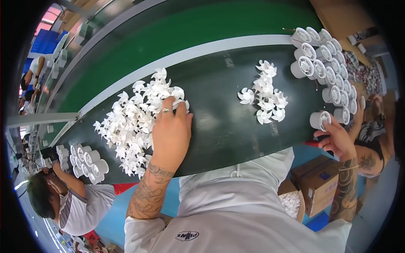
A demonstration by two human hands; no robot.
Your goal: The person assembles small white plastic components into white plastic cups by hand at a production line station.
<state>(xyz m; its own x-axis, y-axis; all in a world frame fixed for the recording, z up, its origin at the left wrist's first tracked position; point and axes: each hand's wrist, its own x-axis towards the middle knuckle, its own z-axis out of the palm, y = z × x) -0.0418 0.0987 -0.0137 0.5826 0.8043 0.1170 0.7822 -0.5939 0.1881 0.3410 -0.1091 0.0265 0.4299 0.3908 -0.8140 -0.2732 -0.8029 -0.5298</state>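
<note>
A heap of small white fan impellers point(134, 116) lies on the dark green belt to the left. My left hand point(172, 130), with a ring on one finger, bends its fingers down onto an impeller at the heap's right edge; its thumb is hidden. On the right, my right hand point(337, 139) pinches the rim of a white round fan housing point(317, 121) at the belt's near edge. Between the hands, farther off, sits a smaller cluster of white impellers point(265, 95).
Several white housings point(327, 63) stand grouped at the belt's right end, some with thin wires. More housings point(90, 162) stand at the near left. A co-worker point(71, 198) is at the left, another person point(373, 139) at the right. Below the belt is a cardboard box point(314, 183).
</note>
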